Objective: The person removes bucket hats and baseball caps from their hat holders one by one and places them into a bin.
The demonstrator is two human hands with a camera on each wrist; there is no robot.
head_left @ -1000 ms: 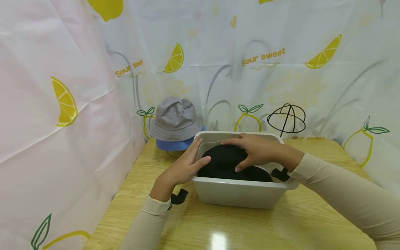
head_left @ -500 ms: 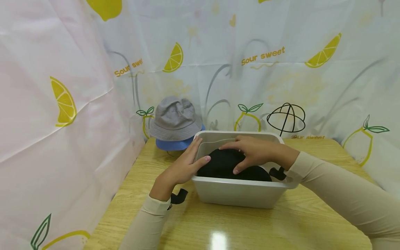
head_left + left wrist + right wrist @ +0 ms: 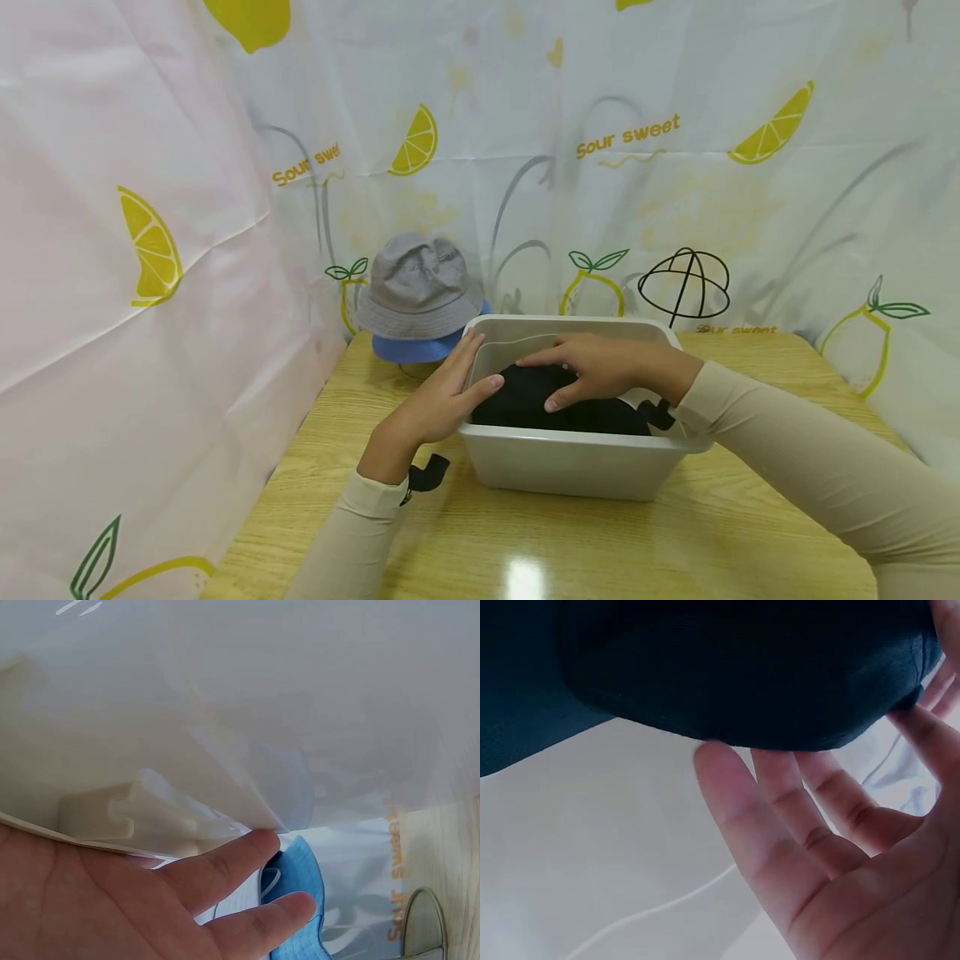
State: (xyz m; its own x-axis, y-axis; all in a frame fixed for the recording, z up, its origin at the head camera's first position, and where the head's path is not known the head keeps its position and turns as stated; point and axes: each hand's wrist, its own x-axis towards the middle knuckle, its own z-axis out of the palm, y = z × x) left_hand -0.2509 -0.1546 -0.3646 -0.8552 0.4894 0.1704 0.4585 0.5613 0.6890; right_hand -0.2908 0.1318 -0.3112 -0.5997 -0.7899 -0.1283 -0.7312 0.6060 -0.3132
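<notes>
A black cap [image 3: 517, 404] lies inside a white plastic bin [image 3: 570, 462] in the head view. My right hand [image 3: 600, 371] reaches over the bin and rests on the cap, thumb on the near side and fingers on the far side. In the right wrist view the fingertips of that hand [image 3: 840, 847] touch the edge of the dark cap [image 3: 765, 682]. Along the bin's left rim lies my left hand [image 3: 435, 404], its fingers straight against the side and its thumb over the rim. The left wrist view shows this hand [image 3: 157, 900] with two fingers extended.
Behind the bin to the left, a grey bucket hat [image 3: 423, 287] sits over a blue hat [image 3: 416, 348] on a wire stand. The wooden table [image 3: 360, 408] runs up to a lemon-print curtain [image 3: 480, 83] at the back and left.
My right hand has moved slightly left and down on the black cap, and the cap's top sits lower in the bin. My left hand stays in place.
</notes>
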